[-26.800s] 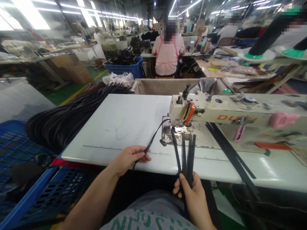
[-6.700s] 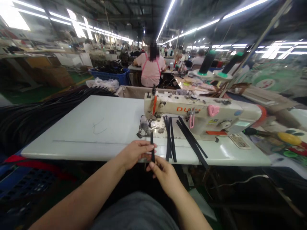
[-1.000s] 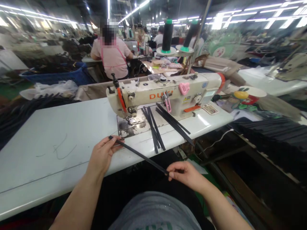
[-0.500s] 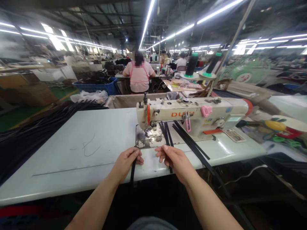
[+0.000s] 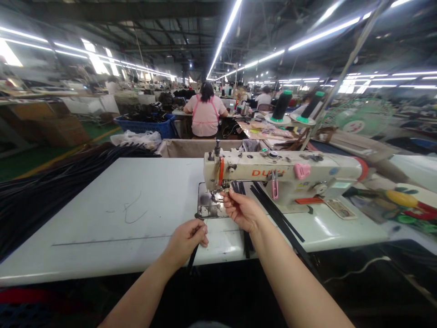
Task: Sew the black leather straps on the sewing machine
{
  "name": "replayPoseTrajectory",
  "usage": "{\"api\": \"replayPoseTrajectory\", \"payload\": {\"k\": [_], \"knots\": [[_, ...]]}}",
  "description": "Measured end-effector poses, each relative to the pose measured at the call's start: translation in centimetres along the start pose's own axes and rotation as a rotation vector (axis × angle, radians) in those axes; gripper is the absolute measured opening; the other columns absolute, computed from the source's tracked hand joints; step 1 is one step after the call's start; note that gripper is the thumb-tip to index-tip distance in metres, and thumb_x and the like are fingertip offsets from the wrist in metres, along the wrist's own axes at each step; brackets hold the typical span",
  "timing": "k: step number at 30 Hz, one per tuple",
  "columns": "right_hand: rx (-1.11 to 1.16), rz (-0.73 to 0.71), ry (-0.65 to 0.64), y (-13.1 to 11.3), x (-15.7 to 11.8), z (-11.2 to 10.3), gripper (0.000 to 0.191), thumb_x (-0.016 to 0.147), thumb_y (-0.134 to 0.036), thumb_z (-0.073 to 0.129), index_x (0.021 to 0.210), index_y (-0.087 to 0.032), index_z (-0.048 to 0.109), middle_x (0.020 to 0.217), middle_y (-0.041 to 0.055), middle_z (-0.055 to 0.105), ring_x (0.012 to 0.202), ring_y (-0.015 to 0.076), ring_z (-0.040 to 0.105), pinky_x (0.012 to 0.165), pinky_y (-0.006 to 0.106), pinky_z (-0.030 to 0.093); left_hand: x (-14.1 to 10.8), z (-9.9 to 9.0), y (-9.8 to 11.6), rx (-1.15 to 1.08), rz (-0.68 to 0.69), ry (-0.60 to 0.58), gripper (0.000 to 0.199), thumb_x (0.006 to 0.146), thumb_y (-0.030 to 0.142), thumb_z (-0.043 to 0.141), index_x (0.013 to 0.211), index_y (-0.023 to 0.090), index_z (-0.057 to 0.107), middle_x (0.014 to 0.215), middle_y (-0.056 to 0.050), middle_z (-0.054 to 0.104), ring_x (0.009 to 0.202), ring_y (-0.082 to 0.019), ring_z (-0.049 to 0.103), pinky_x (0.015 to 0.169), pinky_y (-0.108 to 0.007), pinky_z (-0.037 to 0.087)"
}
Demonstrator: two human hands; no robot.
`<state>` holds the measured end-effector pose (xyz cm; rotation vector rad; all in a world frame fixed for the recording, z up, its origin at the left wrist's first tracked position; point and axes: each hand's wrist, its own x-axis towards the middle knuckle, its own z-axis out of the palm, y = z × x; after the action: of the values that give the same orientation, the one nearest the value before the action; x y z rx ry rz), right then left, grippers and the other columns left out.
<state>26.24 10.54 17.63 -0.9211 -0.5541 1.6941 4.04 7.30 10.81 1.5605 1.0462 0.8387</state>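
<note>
My left hand (image 5: 189, 239) is closed around a black strap (image 5: 193, 259) at the table's front edge. The strap's lower part hangs below the fist, and a dark tip shows above it. At the sewing machine (image 5: 283, 175), my right hand (image 5: 241, 210) has its thumb and fingers pinched together beside the needle area, partly over the metal needle plate (image 5: 208, 210). Whatever that pinch holds is too small to make out. Several more black straps (image 5: 273, 209) lie under the machine arm, and some run beneath my right forearm.
Pink-handled snips (image 5: 275, 184) hang on the machine's front. A pile of long black straps (image 5: 75, 182) lies left of the white table (image 5: 136, 200). Behind the machine stand black thread cones (image 5: 282, 107). A person in a pink apron (image 5: 205, 114) sits farther off, near a blue crate (image 5: 146, 126).
My right hand has moved forward and up from the table's front to the machine's needle area. My left hand still grips the strap, slightly lower. The view has shifted a little.
</note>
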Motion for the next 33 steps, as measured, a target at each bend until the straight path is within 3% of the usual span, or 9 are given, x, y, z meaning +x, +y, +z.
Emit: {"api": "replayPoseTrajectory", "payload": {"k": [6, 12, 15, 20, 26, 29, 33], "knots": [[-0.006, -0.04, 0.032, 0.6, 0.7, -0.2, 0.037, 0.073, -0.036, 0.097, 0.07, -0.017, 0.065, 0.058, -0.0079, 0.05, 0.047, 0.0042, 0.04, 0.037, 0.012, 0.031, 0.0, 0.1, -0.5, 0.023, 0.013, -0.013, 0.023, 0.094, 0.04, 0.06, 0.08, 0.021, 0.061, 0.069, -0.002, 0.075, 0.065, -0.018, 0.073, 0.072, -0.029, 0.056], [-0.047, 0.066, 0.013, -0.5, -0.1, -0.2, 0.029, 0.1, -0.037, 0.069, 0.085, -0.013, 0.075, 0.077, 0.0072, 0.072, 0.06, 0.0104, 0.062, 0.046, 0.015, 0.048, 0.1, 0.2, -0.6, 0.007, 0.009, -0.009, 0.023, 0.094, 0.04, 0.06, 0.08, 0.021, 0.061, 0.07, -0.003, 0.075, 0.065, -0.019, 0.073, 0.071, -0.03, 0.057], [-0.053, 0.057, 0.027, -0.7, 0.1, -0.3, 0.023, 0.098, -0.029, 0.072, 0.083, -0.012, 0.076, 0.068, 0.003, 0.066, 0.054, 0.0076, 0.055, 0.043, 0.012, 0.043, 0.1, 0.2, -0.6, 0.013, 0.013, -0.022, 0.023, 0.094, 0.039, 0.06, 0.081, 0.021, 0.062, 0.07, -0.003, 0.076, 0.065, -0.019, 0.073, 0.07, -0.03, 0.057], [-0.08, -0.013, 0.064, -0.1, 0.7, -0.2, 0.032, 0.082, -0.035, 0.09, 0.069, -0.016, 0.068, 0.055, -0.0067, 0.049, 0.045, 0.0046, 0.038, 0.036, 0.012, 0.033, 0.2, 0.1, -0.3, 0.016, 0.014, -0.032, 0.022, 0.093, 0.039, 0.06, 0.08, 0.021, 0.061, 0.07, -0.003, 0.076, 0.064, -0.018, 0.073, 0.068, -0.028, 0.057], [-0.165, 0.018, 0.042, -0.7, 0.2, -0.1, 0.03, 0.091, -0.04, 0.079, 0.08, -0.012, 0.074, 0.068, 0.0038, 0.065, 0.055, 0.0087, 0.053, 0.042, 0.015, 0.041, 0.1, 0.2, 0.0, 0.031, 0.012, -0.03, 0.023, 0.093, 0.039, 0.059, 0.08, 0.02, 0.061, 0.069, -0.002, 0.075, 0.063, -0.017, 0.073, 0.067, -0.026, 0.056], [-0.224, -0.014, 0.051, -0.8, 0.3, 0.0, 0.034, 0.081, -0.044, 0.086, 0.077, -0.013, 0.072, 0.063, -0.0005, 0.058, 0.051, 0.0068, 0.045, 0.041, 0.015, 0.034, 0.0, 0.3, -0.1, 0.058, 0.031, -0.038, 0.022, 0.094, 0.037, 0.058, 0.08, 0.02, 0.06, 0.069, -0.001, 0.074, 0.063, -0.016, 0.072, 0.067, -0.025, 0.055], [-0.362, -0.106, 0.106, -0.4, 0.5, 0.5, 0.054, 0.06, -0.062, 0.094, 0.071, -0.017, 0.065, 0.06, -0.0067, 0.047, 0.051, 0.006, 0.036, 0.043, 0.017, 0.026, 0.0, 0.2, 0.1, 0.136, 0.074, -0.057, 0.021, 0.096, 0.035, 0.056, 0.082, 0.02, 0.06, 0.072, 0.0, 0.071, 0.064, -0.014, 0.071, 0.069, -0.025, 0.055]]}}
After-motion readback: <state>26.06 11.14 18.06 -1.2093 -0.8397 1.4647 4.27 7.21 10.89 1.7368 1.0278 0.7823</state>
